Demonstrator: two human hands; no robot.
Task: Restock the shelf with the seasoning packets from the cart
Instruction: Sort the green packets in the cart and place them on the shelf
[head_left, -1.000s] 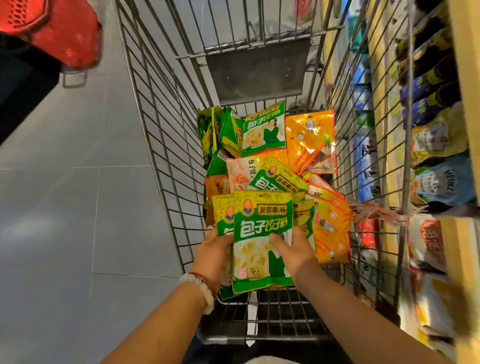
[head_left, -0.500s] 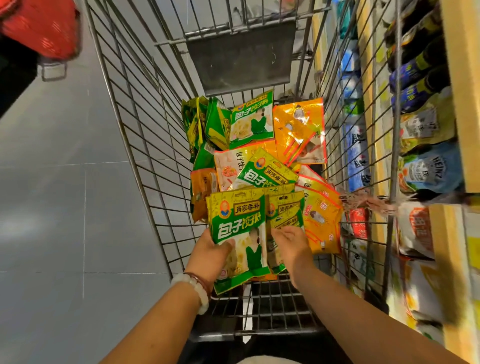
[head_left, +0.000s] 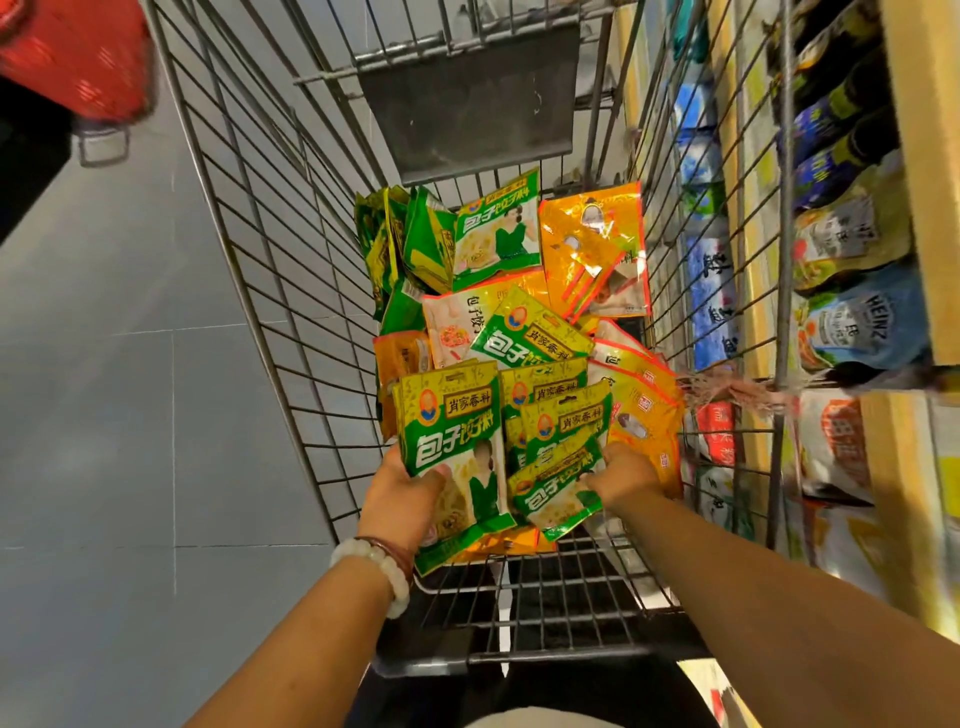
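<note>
A wire shopping cart (head_left: 291, 312) holds several green-and-yellow and orange seasoning packets (head_left: 524, 332) in a loose heap. My left hand (head_left: 400, 499) grips a small stack of green packets (head_left: 452, 441) by its lower left corner, thumb on the front. My right hand (head_left: 623, 475) pinches another green packet (head_left: 558, 493) that lies tilted beside the stack, over more green packets. Orange packets (head_left: 644, 415) lie just right of my right hand. The shelf (head_left: 919, 182) stands to the right of the cart.
The shelf on the right carries dark bottles (head_left: 841, 114), sauce pouches (head_left: 862, 322) and bagged goods seen through the cart's wire side. Grey floor tiles (head_left: 130, 415) lie left of the cart. A red basket (head_left: 78, 57) sits at the top left.
My left hand has drawn the green stack leftward and kept hold of it. My right hand came off that stack and took a separate green packet, now tilted.
</note>
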